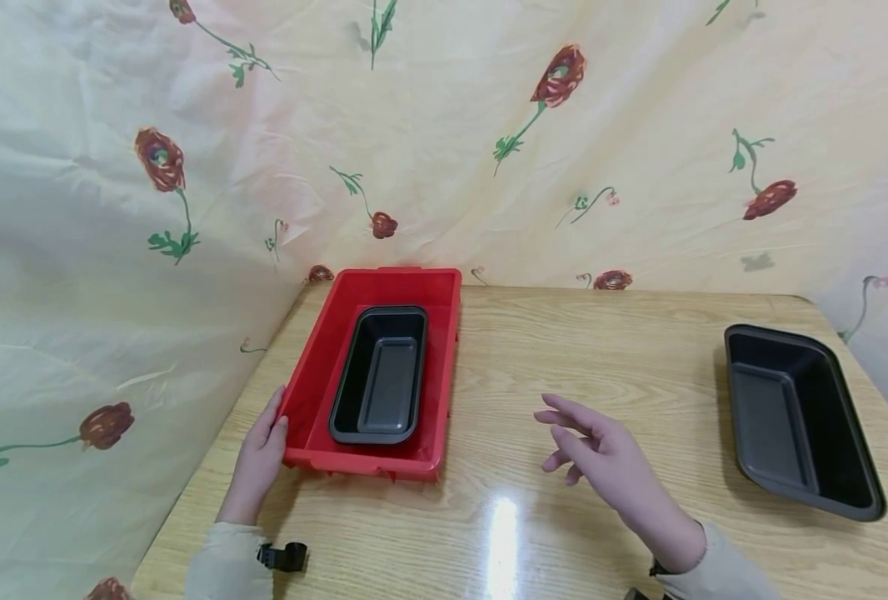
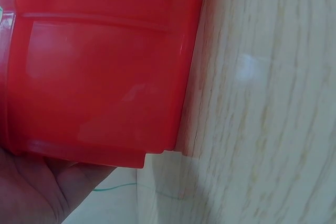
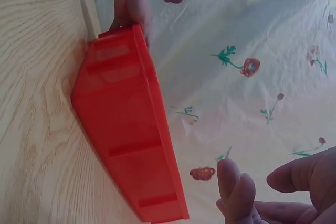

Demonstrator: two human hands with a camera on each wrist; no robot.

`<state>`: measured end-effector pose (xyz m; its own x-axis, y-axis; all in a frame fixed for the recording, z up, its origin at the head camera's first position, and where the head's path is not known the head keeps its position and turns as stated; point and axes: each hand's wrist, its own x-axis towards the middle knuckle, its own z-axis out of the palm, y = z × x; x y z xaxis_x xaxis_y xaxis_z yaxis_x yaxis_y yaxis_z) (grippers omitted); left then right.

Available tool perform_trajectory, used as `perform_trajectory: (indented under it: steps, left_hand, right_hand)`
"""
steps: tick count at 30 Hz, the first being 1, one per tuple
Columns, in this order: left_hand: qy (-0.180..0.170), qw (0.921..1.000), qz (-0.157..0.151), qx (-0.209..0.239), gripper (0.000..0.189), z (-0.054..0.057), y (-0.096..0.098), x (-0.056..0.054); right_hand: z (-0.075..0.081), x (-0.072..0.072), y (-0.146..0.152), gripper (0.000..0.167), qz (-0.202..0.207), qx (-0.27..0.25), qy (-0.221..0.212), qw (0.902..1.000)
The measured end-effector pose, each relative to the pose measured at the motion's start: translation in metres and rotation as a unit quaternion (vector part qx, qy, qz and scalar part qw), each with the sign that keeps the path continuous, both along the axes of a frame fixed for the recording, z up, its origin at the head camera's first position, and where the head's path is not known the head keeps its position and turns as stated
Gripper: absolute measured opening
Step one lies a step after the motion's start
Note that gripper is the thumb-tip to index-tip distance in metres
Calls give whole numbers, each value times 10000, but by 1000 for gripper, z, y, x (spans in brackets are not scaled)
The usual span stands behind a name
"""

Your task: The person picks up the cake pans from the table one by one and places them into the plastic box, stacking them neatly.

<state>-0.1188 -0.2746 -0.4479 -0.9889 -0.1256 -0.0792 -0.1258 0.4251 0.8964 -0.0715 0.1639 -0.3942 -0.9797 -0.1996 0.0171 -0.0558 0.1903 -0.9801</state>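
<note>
My left hand [image 1: 259,454] holds the left side of a red plastic tray [image 1: 444,367] near its front corner; some of its fingers are hidden behind the wall in the left wrist view. Inside the tray lies a dark loaf pan [image 1: 391,383], lengthwise. Over the table, to the right of the tray, my right hand [image 1: 601,450] hovers with relaxed, slightly bent fingers and nothing in them. A second dark loaf pan [image 1: 774,417] sits at the right side of the table, apart from the right hand.
The wooden table [image 1: 549,350] carries the tray on its left part. A floral cloth [image 1: 444,150] hangs behind the table and along its left side. A black wrist strap [image 1: 282,557] shows at the left sleeve.
</note>
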Motion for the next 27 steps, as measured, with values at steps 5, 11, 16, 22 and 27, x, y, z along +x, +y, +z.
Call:
perform_trajectory:
  steps: [5,11,16,22,27]
  left_hand:
    - [-48,10000,36,50,55,0,0,-1]
    - [-26,10000,-13,47,55,0,0,1]
    - [-40,10000,-28,60,55,1,0,1]
    - [-72,9999,-1,74,55,2,1,1]
    - [-76,10000,20,23,55,1,1,1]
  right_hand:
    - [0,4,13,45,-77,90,115,9999]
    - [-2,8,29,44,-137,119,410,9990]
    - [-3,11,42,43,-177,89,698,9974]
    - [4,16,57,45,-422,364,532,9970]
    - [6,21,72,47,-626,640,422,9951]
